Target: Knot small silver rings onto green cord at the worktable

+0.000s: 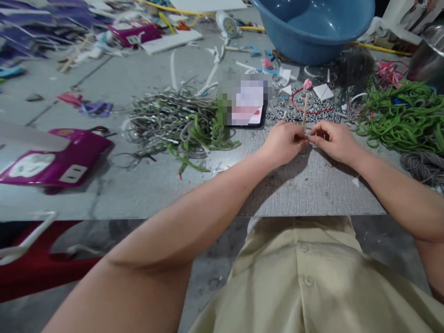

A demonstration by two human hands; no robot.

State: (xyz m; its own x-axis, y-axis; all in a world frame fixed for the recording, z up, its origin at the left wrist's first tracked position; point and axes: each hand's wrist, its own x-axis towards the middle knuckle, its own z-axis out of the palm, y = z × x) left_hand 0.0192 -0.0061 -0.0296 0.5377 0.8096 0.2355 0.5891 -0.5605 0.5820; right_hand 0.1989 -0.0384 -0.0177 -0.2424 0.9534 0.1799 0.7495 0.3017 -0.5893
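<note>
My left hand (284,141) and my right hand (331,138) meet over the grey table (145,185), fingers pinched together. Between them stands a thin wooden stick (305,111) with a small pink tip (307,83); the left hand pinches its lower end. The right hand's fingers are closed on something small at the stick's base that I cannot make out. Just beyond the hands lies a patch of small silvery metal rings (305,111) with a red cord loop (301,99).
A heap of grey and green cords (176,127) lies left of the hands, and green cords (405,113) pile at the right. A phone (248,104) rests behind. A blue basin (314,25) stands at the back. Purple packages (55,159) lie at the left.
</note>
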